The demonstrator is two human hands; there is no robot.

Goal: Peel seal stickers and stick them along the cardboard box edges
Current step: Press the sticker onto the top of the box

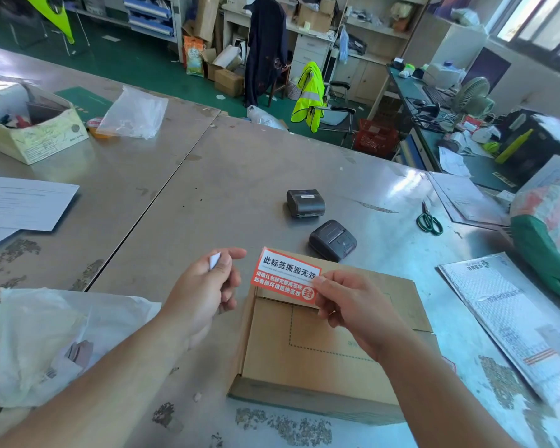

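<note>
The seal sticker (286, 275), red-bordered with white and red print, is held in the air over the far left corner of the cardboard box (320, 360), its long axis running left to right and dipping a little toward the right. The right hand (353, 305) pinches its right end, so the free end points at the left hand (204, 286), which is just beside it and curls round a small white paper scrap (214, 260), probably the peeled backing. The box lies directly below on the metal table (240, 195), so the right hand seems best placed to lower the sticker onto an edge, with two small black printers (332, 239) just beyond.
</note>
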